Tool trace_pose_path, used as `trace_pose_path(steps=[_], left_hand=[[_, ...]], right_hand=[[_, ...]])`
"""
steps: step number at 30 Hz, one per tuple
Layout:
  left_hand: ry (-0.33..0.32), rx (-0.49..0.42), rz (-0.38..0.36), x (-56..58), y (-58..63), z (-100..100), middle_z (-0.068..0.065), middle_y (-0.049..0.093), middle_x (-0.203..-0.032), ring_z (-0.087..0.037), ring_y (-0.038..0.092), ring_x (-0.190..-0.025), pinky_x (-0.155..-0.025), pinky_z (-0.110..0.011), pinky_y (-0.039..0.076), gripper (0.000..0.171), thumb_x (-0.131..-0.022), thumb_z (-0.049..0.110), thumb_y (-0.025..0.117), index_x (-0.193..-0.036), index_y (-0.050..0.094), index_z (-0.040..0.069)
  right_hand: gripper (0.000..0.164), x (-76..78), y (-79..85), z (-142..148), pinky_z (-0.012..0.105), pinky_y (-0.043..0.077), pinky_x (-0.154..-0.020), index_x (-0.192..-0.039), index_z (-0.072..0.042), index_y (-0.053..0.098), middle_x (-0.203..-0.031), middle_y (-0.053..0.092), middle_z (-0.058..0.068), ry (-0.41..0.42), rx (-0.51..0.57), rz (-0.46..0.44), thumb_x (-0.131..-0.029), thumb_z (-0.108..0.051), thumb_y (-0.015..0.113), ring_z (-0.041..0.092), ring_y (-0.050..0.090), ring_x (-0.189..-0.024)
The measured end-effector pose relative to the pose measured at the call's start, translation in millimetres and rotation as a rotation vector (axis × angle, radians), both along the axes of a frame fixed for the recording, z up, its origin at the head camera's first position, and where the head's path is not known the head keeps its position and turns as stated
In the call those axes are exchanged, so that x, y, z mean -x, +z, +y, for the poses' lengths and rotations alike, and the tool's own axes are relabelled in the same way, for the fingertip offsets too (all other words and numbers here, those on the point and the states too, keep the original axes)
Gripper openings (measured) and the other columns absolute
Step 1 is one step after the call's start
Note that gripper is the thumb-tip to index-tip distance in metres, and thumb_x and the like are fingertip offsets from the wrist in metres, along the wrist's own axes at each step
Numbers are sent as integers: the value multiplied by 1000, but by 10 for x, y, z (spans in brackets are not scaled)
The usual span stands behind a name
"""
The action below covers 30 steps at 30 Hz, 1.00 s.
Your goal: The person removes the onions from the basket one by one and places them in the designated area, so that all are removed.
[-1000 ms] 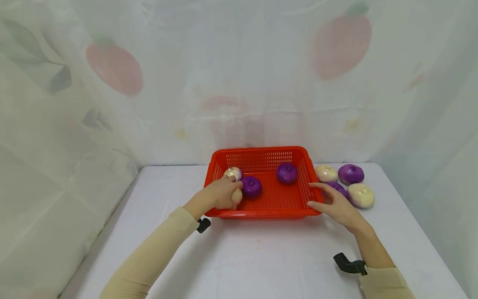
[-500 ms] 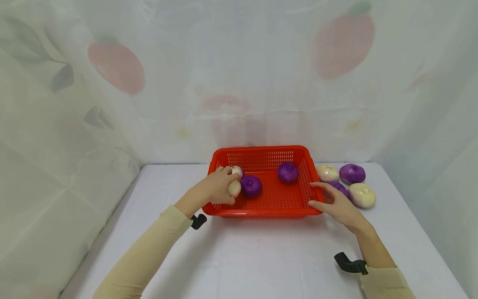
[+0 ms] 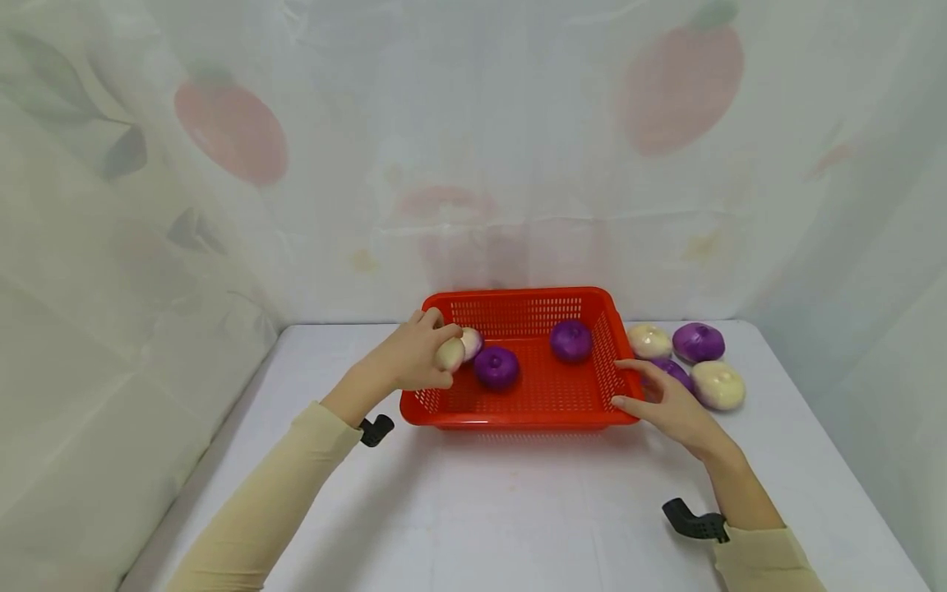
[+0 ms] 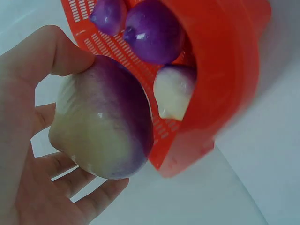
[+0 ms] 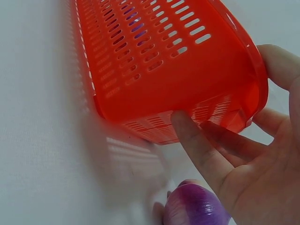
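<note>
My left hand (image 3: 405, 353) grips a cream-and-purple turnip (image 4: 103, 122) at the left end of a red slotted basket (image 3: 521, 422). In the left wrist view the thumb lies on top and the fingers curve underneath. Inside the basket sit a pale turnip (image 3: 469, 344) and a purple one (image 3: 496, 367) at the left, plus another purple turnip (image 3: 570, 340) at the right. My right hand (image 3: 669, 411) holds the basket's right end, thumb and fingers spread around the rim and wall, as the right wrist view shows.
Outside the basket's right end several more turnips (image 3: 718, 385) lie clustered on the white tabletop (image 3: 510, 510). One purple turnip (image 5: 194, 206) appears below my right fingers. A fruit-printed white curtain (image 3: 481, 164) hangs behind the table.
My left hand has lifted the turnip from the basket's front left area and carried it left and up over the left rim. The right hand stays in place on the basket.
</note>
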<state>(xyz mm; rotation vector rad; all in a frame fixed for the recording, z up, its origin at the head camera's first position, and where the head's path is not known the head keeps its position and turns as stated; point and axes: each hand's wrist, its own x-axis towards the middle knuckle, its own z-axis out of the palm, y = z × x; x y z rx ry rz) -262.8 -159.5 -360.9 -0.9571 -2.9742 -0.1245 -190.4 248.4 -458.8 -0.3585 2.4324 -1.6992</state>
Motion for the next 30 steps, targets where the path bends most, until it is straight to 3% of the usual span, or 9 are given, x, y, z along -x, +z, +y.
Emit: trace_pose_path(steps=[6,17,23,30], left_hand=[[45,-17,8,52,65,-123,-13,49,-120,-31,46,-108,-79,-43,47,58,-76,30,78,-131,62,16],[125,-65,46,187,115,-389,-18,46,-125,-38,43,-113,-84,-51,46,63,-76,29,76,-134,60,14],[172,-101,72,285,61,-558,-18,46,-124,-38,43,-111,-83,-53,45,61,-75,28,73,-133,61,12],[189,-111,101,416,-105,-708,-18,47,-125,-39,43,-114,-87,-56,44,62,-75,29,71,-133,61,12]], right_hand=[[66,5,7,-3,37,54,-96,-152,-10,42,-158,33,21,2,-9,8,-96,-29,72,45,42,-137],[66,4,10,9,26,52,-92,-152,-10,42,-158,33,22,7,-4,5,-96,-28,72,46,41,-137],[66,2,4,2,25,52,-92,-152,-10,41,-158,33,22,7,-1,2,-96,-28,72,46,41,-137],[66,5,2,-5,28,52,-95,-152,-9,41,-159,31,22,9,0,6,-96,-28,72,46,39,-139]])
